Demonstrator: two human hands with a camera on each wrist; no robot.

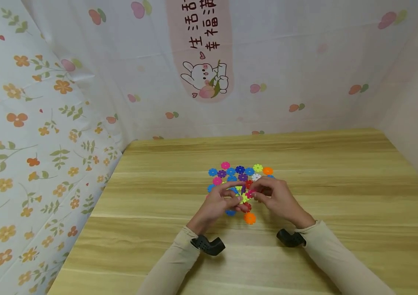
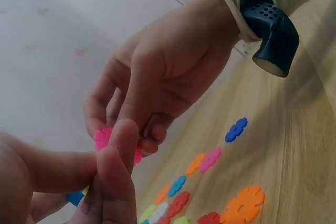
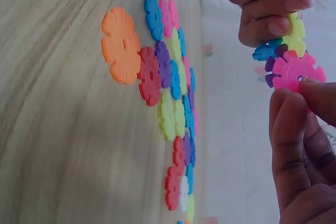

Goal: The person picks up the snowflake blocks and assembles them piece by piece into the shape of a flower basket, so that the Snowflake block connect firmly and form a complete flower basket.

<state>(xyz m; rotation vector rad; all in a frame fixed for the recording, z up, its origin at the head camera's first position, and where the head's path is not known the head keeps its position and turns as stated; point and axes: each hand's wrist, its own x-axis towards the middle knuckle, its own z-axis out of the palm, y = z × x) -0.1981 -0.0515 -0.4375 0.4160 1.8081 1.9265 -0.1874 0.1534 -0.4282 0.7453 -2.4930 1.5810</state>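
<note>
My left hand (image 1: pixel 216 203) pinches a yellow-green flower-shaped notched disc (image 3: pixel 296 32), with a blue disc (image 3: pixel 266 51) and a purple disc (image 3: pixel 270 66) clustered beside it. From the other side, my right hand (image 1: pixel 277 200) pinches a pink disc (image 3: pixel 294 69) between thumb and fingertips. The pink disc overlaps the purple one and sits right at the yellow-green edge in the right wrist view. Both hands are raised over the table, close together. In the left wrist view, left-hand fingers hide most of the cluster, and only part of the pink disc (image 2: pixel 103 137) shows.
Many loose discs lie flat on the wooden table (image 1: pixel 120 237) under and beyond the hands. An orange disc (image 1: pixel 250 218) is nearest me; a white disc (image 1: pixel 256 177) lies farther back. A patterned white cloth (image 1: pixel 286 61) hangs behind, and a floral cloth (image 1: pixel 42 143) at left.
</note>
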